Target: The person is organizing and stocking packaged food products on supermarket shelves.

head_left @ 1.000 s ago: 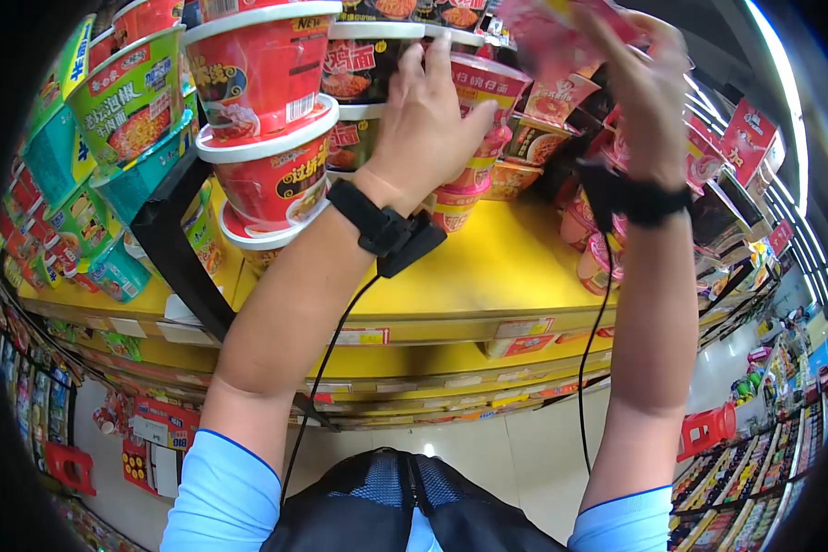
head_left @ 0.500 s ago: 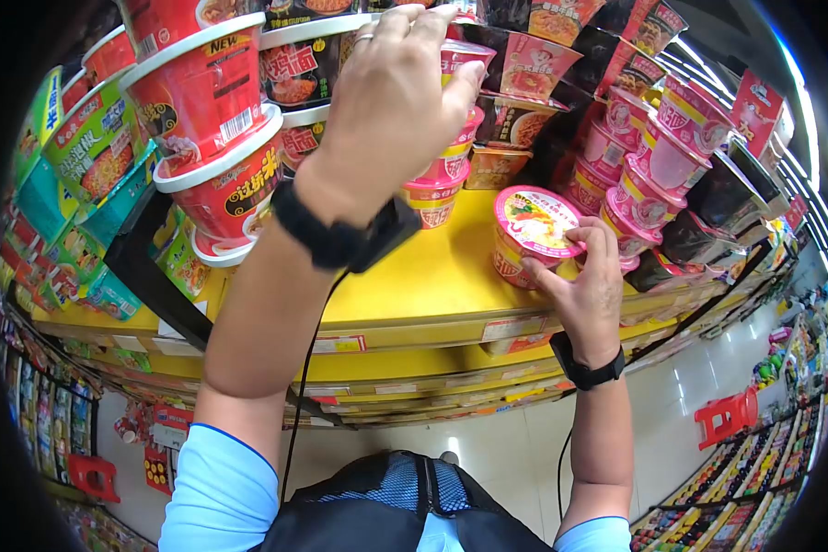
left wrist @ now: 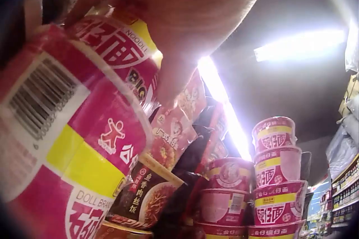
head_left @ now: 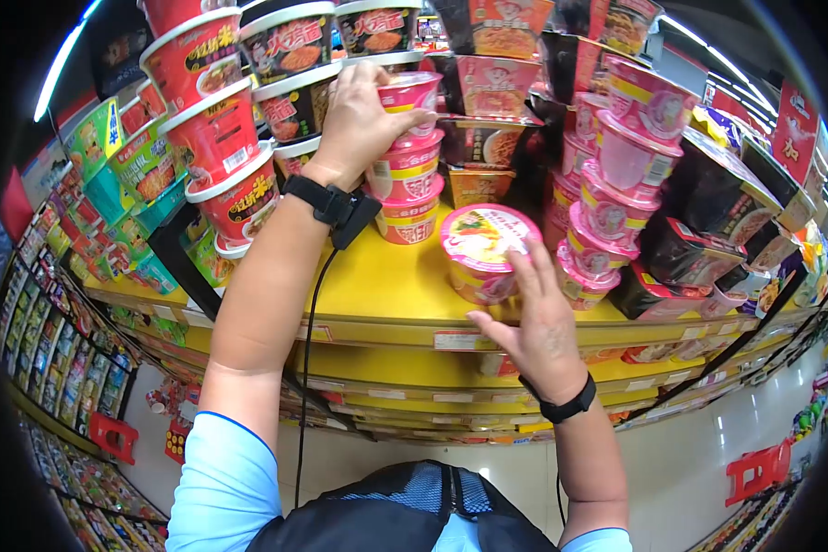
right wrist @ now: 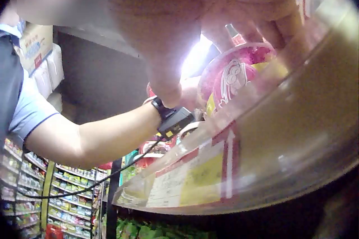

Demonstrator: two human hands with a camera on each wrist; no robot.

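On the left, my left hand [head_left: 357,124] grips the top pink noodle cup [head_left: 409,92] of a stack, its thumb along the front. The left wrist view shows the same hand over that cup, with a lower pink cup [left wrist: 61,121] and its barcode close to the camera. A single pink noodle cup [head_left: 481,283] stands upright on the yellow shelf, food picture on its lid. My right hand [head_left: 543,322] touches this cup's near right edge with straight fingers; the thumb is spread away from it.
Stacked red noodle buckets [head_left: 213,138] and black ones [head_left: 290,41] stand at the left. More pink cups [head_left: 607,216] and black bowls [head_left: 695,253] are piled at the right. Price labels [head_left: 458,340] line the yellow shelf's front edge [head_left: 377,333].
My right hand came down from the upper right to the shelf with a pink cup, then loosened its hold, the thumb leaving the cup. The left hand has stayed at the left stack.
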